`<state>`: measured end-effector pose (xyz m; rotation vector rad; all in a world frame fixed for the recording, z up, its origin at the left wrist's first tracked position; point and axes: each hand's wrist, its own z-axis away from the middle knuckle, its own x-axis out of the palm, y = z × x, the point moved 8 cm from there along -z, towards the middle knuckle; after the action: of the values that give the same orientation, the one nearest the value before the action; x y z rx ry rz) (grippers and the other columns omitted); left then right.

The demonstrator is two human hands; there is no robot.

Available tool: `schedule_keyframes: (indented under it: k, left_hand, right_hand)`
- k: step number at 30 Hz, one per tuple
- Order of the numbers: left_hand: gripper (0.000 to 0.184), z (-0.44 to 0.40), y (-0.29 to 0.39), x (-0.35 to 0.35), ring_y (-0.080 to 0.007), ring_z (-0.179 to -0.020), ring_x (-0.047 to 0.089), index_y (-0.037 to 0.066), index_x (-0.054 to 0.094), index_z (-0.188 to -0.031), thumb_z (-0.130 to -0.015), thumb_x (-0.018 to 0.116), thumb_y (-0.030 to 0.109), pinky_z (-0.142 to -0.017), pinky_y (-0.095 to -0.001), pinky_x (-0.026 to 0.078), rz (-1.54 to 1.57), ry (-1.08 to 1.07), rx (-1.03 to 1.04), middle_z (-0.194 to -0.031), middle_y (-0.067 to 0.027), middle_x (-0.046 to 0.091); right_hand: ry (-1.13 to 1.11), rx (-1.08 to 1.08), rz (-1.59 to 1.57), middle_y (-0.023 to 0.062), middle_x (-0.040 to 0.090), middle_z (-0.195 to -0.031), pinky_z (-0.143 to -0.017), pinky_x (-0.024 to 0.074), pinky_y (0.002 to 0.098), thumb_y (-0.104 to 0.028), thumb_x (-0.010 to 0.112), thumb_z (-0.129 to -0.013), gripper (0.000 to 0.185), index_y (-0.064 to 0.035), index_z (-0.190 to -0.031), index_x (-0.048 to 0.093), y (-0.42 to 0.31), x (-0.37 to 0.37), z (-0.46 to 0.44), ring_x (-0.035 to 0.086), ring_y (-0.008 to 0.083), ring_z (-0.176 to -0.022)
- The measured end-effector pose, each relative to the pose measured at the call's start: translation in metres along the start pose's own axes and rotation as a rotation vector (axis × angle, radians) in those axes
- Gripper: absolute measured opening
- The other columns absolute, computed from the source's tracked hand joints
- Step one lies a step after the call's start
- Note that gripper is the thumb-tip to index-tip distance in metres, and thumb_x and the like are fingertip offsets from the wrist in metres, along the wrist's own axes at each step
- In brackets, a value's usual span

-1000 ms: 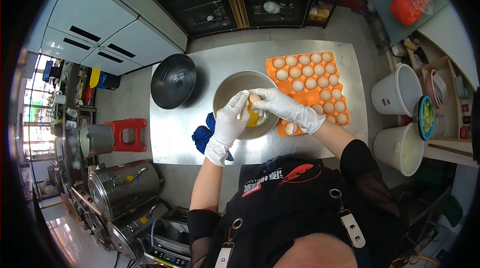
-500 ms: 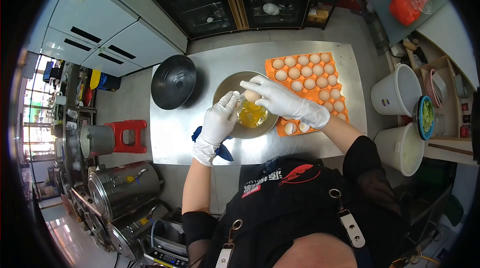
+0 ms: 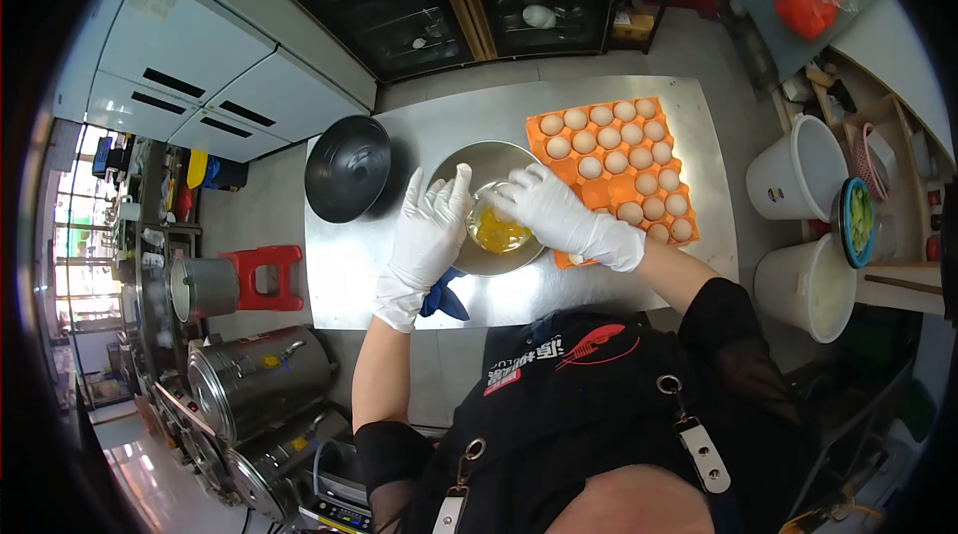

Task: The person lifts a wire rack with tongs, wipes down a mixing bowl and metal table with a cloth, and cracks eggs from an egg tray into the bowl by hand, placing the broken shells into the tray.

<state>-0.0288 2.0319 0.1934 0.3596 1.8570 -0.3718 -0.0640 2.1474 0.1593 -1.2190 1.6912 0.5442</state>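
Observation:
A steel bowl [image 3: 469,157] holds several yellow yolks in clear egg white [image 3: 499,232]. My left hand [image 3: 429,230], in a white glove, is at the bowl's left rim with its fingers spread and nothing in them. Over the right part of the bowl is my gloved right hand [image 3: 544,205], its fingers curled downward; what they hold, if anything, is hidden under them. To the right stands an orange tray [image 3: 594,195] with several whole brown eggs [image 3: 616,163]. My right wrist covers the tray's lower left part.
On the steel table [image 3: 419,120], a black bowl [image 3: 347,169] stands at the left. A dark blue cloth [image 3: 445,300] lies beside my left wrist. White buckets [image 3: 795,170] are right of the table, and a red stool [image 3: 267,277] is to its left.
My hands have moved apart from their joined position over the bowl. My left hand has shifted left and opened. The brown egg seen at my right fingers is now out of sight.

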Motion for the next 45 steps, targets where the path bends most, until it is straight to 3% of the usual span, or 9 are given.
schedule_keyframes:
  k: [2, 5, 17, 27, 30, 36, 38, 42, 45]
  left_hand:
    - [0.067, -0.004, -0.002, -0.004, -0.0243, -0.106, 0.062, -0.003, 0.037, -0.143, -0.08, 0.058, 0.002, -0.111, -0.0469, 0.032, -0.032, 0.013, 0.025, -0.101, -0.0101, 0.064]
    - [0.068, -0.006, -0.009, -0.018, -0.025, -0.108, 0.061, -0.003, 0.036, -0.143, -0.079, 0.06, 0.004, -0.112, -0.0496, 0.031, -0.103, 0.013, -0.004, -0.107, -0.0102, 0.064]
    - [0.068, -0.017, 0.0, -0.029, -0.0273, -0.111, 0.062, -0.002, 0.037, -0.142, -0.078, 0.059, 0.003, -0.114, -0.053, 0.027, -0.142, -0.028, 0.06, -0.123, -0.0138, 0.061]
    - [0.064, -0.006, 0.004, 0.009, -0.0256, -0.107, 0.062, -0.005, 0.039, -0.141, -0.081, 0.059, 0.005, -0.112, -0.0536, 0.029, -0.051, -0.031, 0.057, -0.111, -0.0133, 0.064]
    - [0.062, 0.01, -0.003, 0.026, -0.0265, -0.107, 0.062, -0.005, 0.039, -0.14, -0.082, 0.057, 0.005, -0.113, -0.055, 0.027, -0.014, -0.056, 0.03, -0.11, -0.0144, 0.064]
    - [0.068, 0.008, -0.011, 0.004, -0.0251, -0.108, 0.063, -0.002, 0.039, -0.142, -0.078, 0.062, 0.004, -0.112, -0.0558, 0.027, 0.071, 0.005, -0.077, -0.111, -0.0117, 0.066]
    - [0.069, 0.01, -0.015, -0.001, -0.0235, -0.106, 0.065, 0.001, 0.039, -0.143, -0.078, 0.063, 0.003, -0.113, -0.0541, 0.027, 0.134, 0.061, -0.116, -0.111, -0.0112, 0.067]
    - [0.062, 0.018, -0.029, 0.001, -0.0231, -0.105, 0.066, 0.005, 0.044, -0.143, -0.084, 0.061, 0.003, -0.114, -0.049, 0.028, 0.413, 0.14, -0.337, -0.108, -0.011, 0.071]
    - [0.053, 0.033, -0.03, 0.024, -0.0233, -0.119, 0.059, 0.002, 0.048, -0.14, -0.088, 0.058, 0.002, -0.114, -0.0398, 0.028, 1.082, 0.114, -0.721, -0.122, -0.012, 0.066]
  right_hand:
    - [-0.125, -0.039, 0.077, 0.0054, 0.061, -0.114, -0.096, 0.0426, 0.0407, -0.017, 0.06, -0.082, 0.047, -0.0077, -0.128, 0.057, -0.005, 0.008, 0.0, 0.056, 0.0231, -0.106]
    - [0.128, 0.026, -0.024, 0.0047, 0.062, -0.111, -0.096, 0.0422, 0.0407, -0.017, 0.058, -0.083, 0.043, -0.006, -0.125, 0.059, -0.007, -0.024, -0.001, 0.057, 0.0224, -0.101]
    - [0.125, 0.099, -0.096, 0.006, 0.063, -0.113, -0.097, 0.0414, 0.0409, -0.01, 0.06, -0.082, 0.046, -0.0072, -0.128, 0.058, 0.001, -0.031, -0.001, 0.057, 0.0224, -0.104]
    - [0.276, 0.119, -0.081, 0.006, 0.062, -0.109, -0.088, 0.0459, 0.0369, -0.017, 0.057, -0.084, 0.044, -0.0061, -0.127, 0.057, 0.0, -0.015, 0.016, 0.057, 0.0217, -0.101]
    - [0.045, 0.183, -0.072, 0.0073, 0.061, -0.114, -0.086, 0.047, 0.0352, -0.016, 0.057, -0.084, 0.046, -0.0061, -0.128, 0.056, 0.012, 0.021, 0.023, 0.057, 0.0225, -0.102]
    - [0.073, 0.339, -0.406, 0.0147, 0.06, -0.114, -0.092, 0.0471, 0.0388, -0.007, 0.064, -0.08, 0.053, -0.0011, -0.132, 0.051, 0.023, 0.027, 0.022, 0.056, 0.0306, -0.106]
    - [0.199, 0.473, -0.743, 0.0173, 0.06, -0.119, -0.095, 0.0474, 0.0373, -0.005, 0.067, -0.081, 0.057, 0.0014, -0.134, 0.048, 0.033, 0.031, 0.028, 0.058, 0.0302, -0.111]
    - [0.11, 0.671, -1.28, 0.0174, 0.059, -0.125, -0.093, 0.0491, 0.0331, -0.01, 0.067, -0.085, 0.056, 0.0015, -0.136, 0.047, 0.033, 0.061, 0.031, 0.06, 0.0261, -0.112]
    - [-0.007, 0.774, -1.594, 0.0154, 0.061, -0.122, -0.087, 0.0518, 0.0294, -0.012, 0.064, -0.09, 0.053, 0.0015, -0.138, 0.045, 0.015, 0.076, 0.029, 0.063, 0.0205, -0.104]
